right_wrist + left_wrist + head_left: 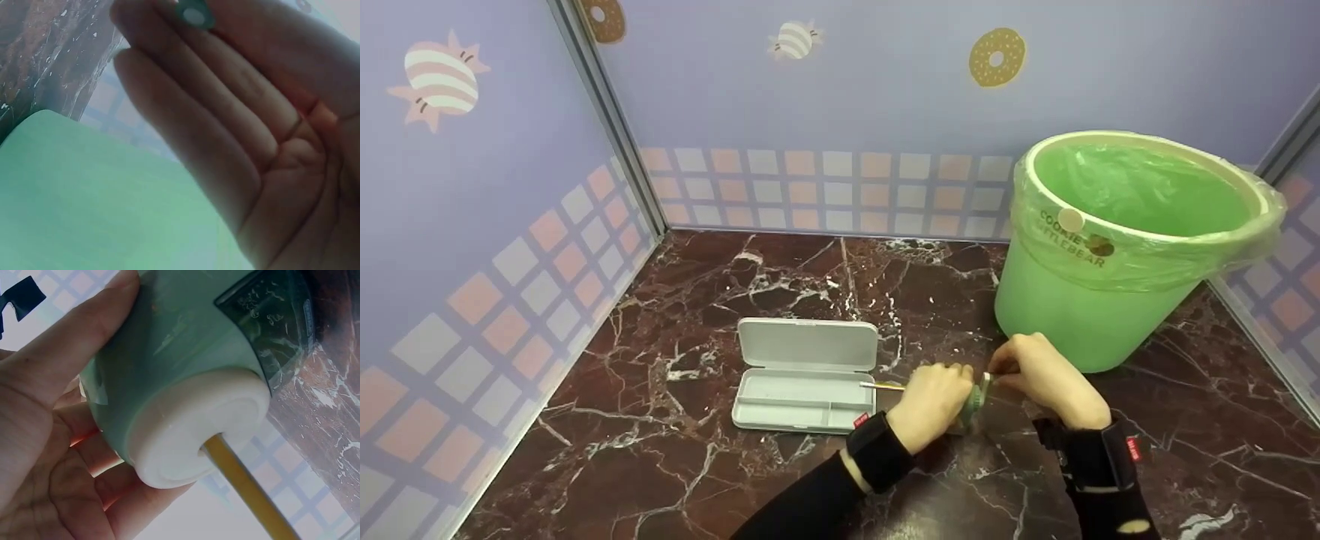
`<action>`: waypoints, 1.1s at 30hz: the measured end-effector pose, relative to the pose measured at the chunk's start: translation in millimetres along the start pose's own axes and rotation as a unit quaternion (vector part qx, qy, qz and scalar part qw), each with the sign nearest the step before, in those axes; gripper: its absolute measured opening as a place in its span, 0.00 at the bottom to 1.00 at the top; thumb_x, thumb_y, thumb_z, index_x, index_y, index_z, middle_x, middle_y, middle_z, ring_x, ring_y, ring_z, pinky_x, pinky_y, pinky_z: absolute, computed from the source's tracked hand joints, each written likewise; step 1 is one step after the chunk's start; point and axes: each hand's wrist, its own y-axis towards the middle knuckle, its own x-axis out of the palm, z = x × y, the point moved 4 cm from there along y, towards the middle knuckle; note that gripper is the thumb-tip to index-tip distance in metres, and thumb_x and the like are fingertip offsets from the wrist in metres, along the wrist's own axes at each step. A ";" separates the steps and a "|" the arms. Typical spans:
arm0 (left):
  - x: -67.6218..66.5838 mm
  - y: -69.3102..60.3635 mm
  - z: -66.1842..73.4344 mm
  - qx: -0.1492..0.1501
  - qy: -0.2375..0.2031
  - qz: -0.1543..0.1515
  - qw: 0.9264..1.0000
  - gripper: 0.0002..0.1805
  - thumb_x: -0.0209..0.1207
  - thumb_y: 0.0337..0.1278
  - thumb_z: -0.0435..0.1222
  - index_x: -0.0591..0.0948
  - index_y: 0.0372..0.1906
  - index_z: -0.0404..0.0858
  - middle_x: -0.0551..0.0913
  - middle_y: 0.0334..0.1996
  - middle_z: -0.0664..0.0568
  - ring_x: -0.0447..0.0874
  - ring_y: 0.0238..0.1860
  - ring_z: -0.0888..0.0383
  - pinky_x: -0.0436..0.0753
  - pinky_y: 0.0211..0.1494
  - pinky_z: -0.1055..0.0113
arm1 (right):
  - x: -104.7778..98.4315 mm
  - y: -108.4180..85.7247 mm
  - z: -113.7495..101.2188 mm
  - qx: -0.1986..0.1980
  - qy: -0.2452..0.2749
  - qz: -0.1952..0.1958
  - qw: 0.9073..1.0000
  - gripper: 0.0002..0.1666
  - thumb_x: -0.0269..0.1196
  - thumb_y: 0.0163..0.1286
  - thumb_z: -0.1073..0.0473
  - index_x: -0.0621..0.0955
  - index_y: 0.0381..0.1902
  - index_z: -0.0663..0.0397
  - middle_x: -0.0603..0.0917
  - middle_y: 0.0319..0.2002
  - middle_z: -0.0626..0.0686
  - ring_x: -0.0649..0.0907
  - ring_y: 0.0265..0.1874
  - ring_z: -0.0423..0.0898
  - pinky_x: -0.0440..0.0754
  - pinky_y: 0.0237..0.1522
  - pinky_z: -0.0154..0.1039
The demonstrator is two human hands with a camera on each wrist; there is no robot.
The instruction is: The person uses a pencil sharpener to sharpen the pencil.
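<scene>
My left hand (934,397) grips a green hand-crank pencil sharpener (163,343), its thumb on one side and fingers curled round the other. From the hole in the sharpener's white end sticks a yellow pencil (242,478), pointing left toward the case in the head view. A dark see-through part (275,332) juts from the sharpener's side. At the sharpener's other end, my right hand (1046,379) pinches the crank's small green knob (194,16) between thumb and fingers. Left of the hands lies an open white pencil case (806,346), its lid tilted back.
Behind my right hand stands a green trash bin (1080,322) with a clear liner folded over its rim. The dark red marbled tabletop (660,465) is bounded by patterned panels (840,97) at the back and sides.
</scene>
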 end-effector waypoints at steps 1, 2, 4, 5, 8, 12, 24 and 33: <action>0.3 0.2 0.0 0.000 0.001 -0.004 1.000 0.21 0.75 0.37 0.44 0.84 0.42 0.45 0.84 0.29 0.61 0.83 0.26 0.63 0.81 0.24 0.72 | 1.8 1.1 1.6 0.004 -0.008 0.009 1.000 0.07 0.72 0.46 0.72 0.87 0.23 0.55 0.88 0.24 0.49 0.85 0.24 0.46 0.82 0.30 0.39; 0.5 0.5 -0.1 -0.001 0.003 -0.007 1.000 0.23 0.75 0.36 0.45 0.84 0.42 0.45 0.84 0.29 0.61 0.83 0.26 0.63 0.80 0.23 0.72 | 4.1 2.4 3.4 0.009 -0.015 0.017 1.000 0.07 0.72 0.46 0.71 0.88 0.23 0.55 0.88 0.24 0.49 0.85 0.24 0.47 0.83 0.30 0.40; 0.6 0.5 0.2 -0.002 0.007 -0.007 1.000 0.22 0.75 0.36 0.46 0.84 0.42 0.45 0.84 0.29 0.61 0.83 0.26 0.63 0.80 0.23 0.72 | 10.4 5.3 8.8 0.023 -0.030 0.029 0.999 0.07 0.72 0.45 0.71 0.88 0.22 0.55 0.88 0.24 0.50 0.85 0.25 0.50 0.83 0.31 0.43; 0.8 0.4 0.5 -0.003 0.010 -0.005 1.000 0.22 0.75 0.36 0.47 0.84 0.42 0.46 0.84 0.29 0.61 0.83 0.26 0.63 0.80 0.22 0.72 | 14.6 6.7 11.6 0.031 -0.036 0.030 0.998 0.06 0.72 0.45 0.71 0.88 0.22 0.56 0.88 0.24 0.51 0.85 0.25 0.51 0.83 0.31 0.44; 0.4 -0.2 1.5 -0.001 0.014 0.008 1.000 0.21 0.74 0.35 0.47 0.83 0.38 0.46 0.83 0.28 0.61 0.82 0.25 0.63 0.79 0.21 0.72 | 28.5 10.7 18.5 0.048 -0.046 0.013 0.998 0.05 0.72 0.47 0.70 0.87 0.19 0.56 0.87 0.22 0.53 0.84 0.23 0.53 0.83 0.29 0.46; 0.5 -0.4 2.8 0.006 0.016 0.012 1.000 0.24 0.76 0.30 0.50 0.82 0.37 0.46 0.83 0.28 0.61 0.82 0.25 0.63 0.79 0.21 0.71 | 40.3 11.8 22.0 0.061 -0.051 -0.003 0.997 0.08 0.71 0.47 0.71 0.84 0.15 0.56 0.85 0.18 0.53 0.83 0.19 0.53 0.81 0.24 0.45; 2.8 0.0 1.4 0.005 0.015 -0.040 0.999 0.31 0.76 0.31 0.57 0.81 0.42 0.45 0.84 0.32 0.60 0.84 0.30 0.63 0.82 0.27 0.71 | 41.7 10.6 19.8 0.041 -0.064 -0.011 0.997 0.08 0.71 0.47 0.71 0.84 0.15 0.57 0.84 0.18 0.54 0.82 0.18 0.52 0.81 0.23 0.45; 2.8 0.2 1.8 -0.010 -0.006 -0.074 0.997 0.31 0.75 0.34 0.58 0.79 0.42 0.45 0.84 0.35 0.59 0.84 0.33 0.62 0.82 0.30 0.70 | 42.4 4.9 52.5 0.045 0.126 -0.121 0.984 0.07 0.68 0.62 0.59 0.90 0.34 0.55 0.90 0.31 0.51 0.82 0.27 0.36 0.79 0.32 0.30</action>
